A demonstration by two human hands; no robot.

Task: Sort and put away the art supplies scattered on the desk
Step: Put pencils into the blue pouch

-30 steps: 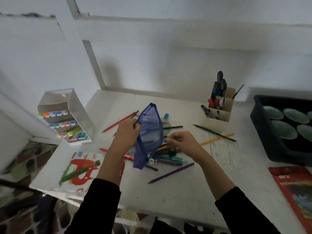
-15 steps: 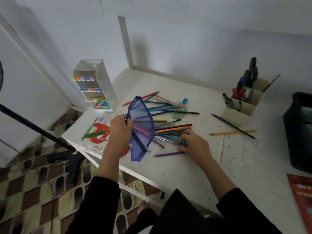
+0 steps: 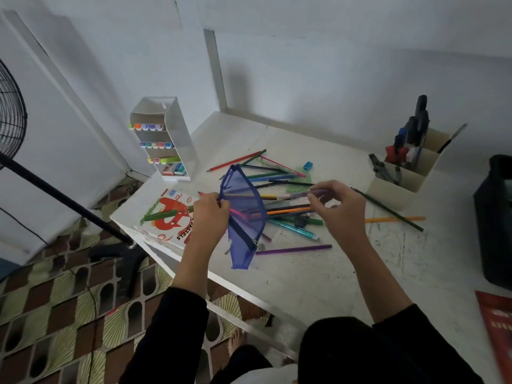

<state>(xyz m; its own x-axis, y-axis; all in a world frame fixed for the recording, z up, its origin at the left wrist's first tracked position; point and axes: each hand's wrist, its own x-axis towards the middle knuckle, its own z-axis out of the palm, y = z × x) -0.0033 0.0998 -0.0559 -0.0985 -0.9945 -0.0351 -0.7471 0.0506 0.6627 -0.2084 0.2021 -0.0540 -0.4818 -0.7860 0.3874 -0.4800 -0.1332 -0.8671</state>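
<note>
Purple pencil (image 3: 300, 195) is being pinched by right hand (image 3: 338, 212), aimed at blue mesh pouch (image 3: 245, 209) left hand (image 3: 212, 214) is gripping, likely for loading.

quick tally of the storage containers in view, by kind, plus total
blue mesh pouch: 1
marker rack: 1
cream pen holder: 1
dark bin, cut off at the right edge: 1
total: 4
</note>
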